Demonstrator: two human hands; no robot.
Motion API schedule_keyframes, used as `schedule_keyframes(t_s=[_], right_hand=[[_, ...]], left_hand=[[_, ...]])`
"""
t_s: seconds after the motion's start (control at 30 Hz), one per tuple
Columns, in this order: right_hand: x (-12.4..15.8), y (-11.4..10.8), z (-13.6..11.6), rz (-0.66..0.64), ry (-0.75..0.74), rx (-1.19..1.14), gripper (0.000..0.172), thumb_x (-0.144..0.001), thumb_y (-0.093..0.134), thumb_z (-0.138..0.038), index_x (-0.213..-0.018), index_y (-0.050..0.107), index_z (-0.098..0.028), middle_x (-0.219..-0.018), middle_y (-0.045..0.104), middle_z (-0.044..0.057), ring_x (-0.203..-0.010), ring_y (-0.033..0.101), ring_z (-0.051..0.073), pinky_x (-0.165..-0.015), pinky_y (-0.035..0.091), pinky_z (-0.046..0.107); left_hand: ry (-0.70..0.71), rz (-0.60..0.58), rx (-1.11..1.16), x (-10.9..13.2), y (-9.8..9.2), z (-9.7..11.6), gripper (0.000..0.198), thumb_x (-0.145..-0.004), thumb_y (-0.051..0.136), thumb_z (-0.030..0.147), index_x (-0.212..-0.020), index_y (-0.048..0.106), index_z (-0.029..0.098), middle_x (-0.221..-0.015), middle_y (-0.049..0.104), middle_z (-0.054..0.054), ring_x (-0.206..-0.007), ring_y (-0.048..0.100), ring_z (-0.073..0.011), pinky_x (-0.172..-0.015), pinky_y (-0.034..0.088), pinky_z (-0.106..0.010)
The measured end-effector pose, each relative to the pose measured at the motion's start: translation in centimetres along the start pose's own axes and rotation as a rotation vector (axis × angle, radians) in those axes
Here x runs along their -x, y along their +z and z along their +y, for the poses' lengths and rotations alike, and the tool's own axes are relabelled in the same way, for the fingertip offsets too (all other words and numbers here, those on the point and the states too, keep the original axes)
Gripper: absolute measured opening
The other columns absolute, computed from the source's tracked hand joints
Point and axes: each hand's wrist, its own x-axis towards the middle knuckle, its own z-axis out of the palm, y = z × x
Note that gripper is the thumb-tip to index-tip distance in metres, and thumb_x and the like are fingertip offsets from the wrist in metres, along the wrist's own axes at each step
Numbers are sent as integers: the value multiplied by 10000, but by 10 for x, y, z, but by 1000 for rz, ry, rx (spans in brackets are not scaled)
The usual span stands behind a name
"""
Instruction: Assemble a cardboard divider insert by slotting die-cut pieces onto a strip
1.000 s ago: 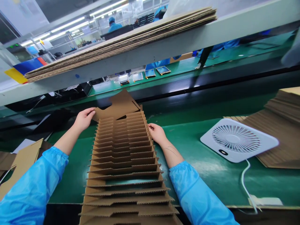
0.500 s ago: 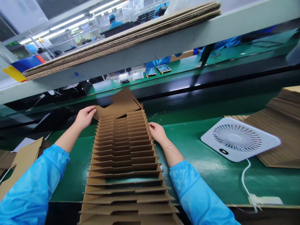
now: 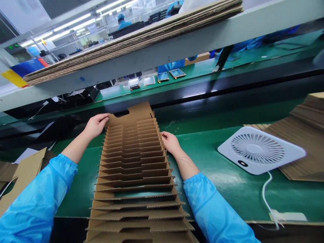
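Note:
A long slotted cardboard divider frame (image 3: 134,168), made of several cross pieces between two side strips, lies on the green work surface in front of me. At its far end stands a notched cardboard piece (image 3: 136,113), nearly level across the frame. My left hand (image 3: 97,124) pinches the left corner of that piece between thumb and fingers. My right hand (image 3: 170,141) is closed on the right side of the frame near its far end, with fingertips partly hidden by the cardboard.
A white fan (image 3: 253,148) with a cable lies right, beside stacked cardboard (image 3: 301,141). Folded cardboard (image 3: 24,175) is at left. Flat sheets (image 3: 131,42) rest on a raised shelf (image 3: 157,55). Screens (image 3: 162,77) lie beyond it; a person (image 3: 123,22) is in the background.
My left hand has moved slightly right with the notched cardboard piece, which has turned from a slant to nearly in line with the cross pieces. My right hand has stayed put.

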Motion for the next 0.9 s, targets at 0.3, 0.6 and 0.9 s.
schedule_keyframes(t_s=[0.3,0.6,0.9], right_hand=[[1,0,2,-2,-2,-10,244,-908,637,-395,-947,795,-214,-927,804,59,-817,718,227,-767,577,313],[0,0,0,-1,-14,-13,268,-909,622,-414,-935,796,-212,-905,805,59,-812,722,221,-743,574,303],[1,0,-2,3,-9,-18,250,-903,658,-416,-943,797,-212,-919,807,66,-822,728,229,-787,594,323]], left_hand=[[130,-74,-117,-14,1,18,454,-1018,547,401,-1321,822,202,-1338,794,-104,-1224,750,-302,-1169,568,-438],[161,-25,-184,-10,2,20,462,-1027,525,378,-1329,821,192,-1318,803,-112,-1223,759,-299,-1138,583,-419],[206,-161,-241,-6,-7,1,466,-1002,519,388,-1300,827,208,-1287,814,-112,-1172,778,-312,-1110,612,-448]])
